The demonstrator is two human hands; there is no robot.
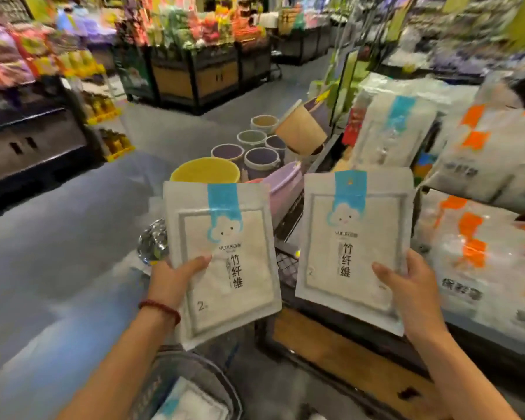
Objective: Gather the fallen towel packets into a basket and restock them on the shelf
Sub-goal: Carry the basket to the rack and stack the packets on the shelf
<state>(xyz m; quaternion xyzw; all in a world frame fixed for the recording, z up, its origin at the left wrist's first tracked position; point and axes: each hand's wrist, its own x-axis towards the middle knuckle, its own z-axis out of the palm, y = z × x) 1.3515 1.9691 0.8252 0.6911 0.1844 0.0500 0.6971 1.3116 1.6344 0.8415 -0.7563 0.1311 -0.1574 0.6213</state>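
Head view only. Two towel packets are held up side by side and apart, faces toward the camera, both roughly upright with a slight tilt.

The left packet [225,268] is gripped by the left hand [176,277] at its lower left edge, with the thumb laid across the front and the fingers hidden behind. The right packet [355,237] is gripped by the right hand [412,286] at its lower right edge, again thumb on the front and fingers behind. Each packet is white with a blue stripe at the top, a cloud face and dark characters printed down the centre. A red bead bracelet [159,307] is worn on the left wrist.

The basket [212,371] is seen at the bottom edge, below the left packet, with a dark rounded rim. A third packet [191,401] of the same kind is lying inside it, partly cut off by the frame.

The shelf [361,353] is on the right, a dark frame with a wood-coloured lower panel. A shelved packet [397,134] of the same type is stood upright on it, behind and above the right packet. Bags with orange print [482,153] are stacked further right.

On the floor [73,237] ahead:
- A yellow bucket [205,171] is seen just past the left packet's top edge.
- A purple tub [285,189] is seen between the two held packets.
- Small round pails [259,157] are clustered behind.
- A brown tub [300,131] is tilted above the pails.
- A crinkled shiny object [153,244] is partly hidden by the left packet and cannot be identified.

Background displays are blurred.
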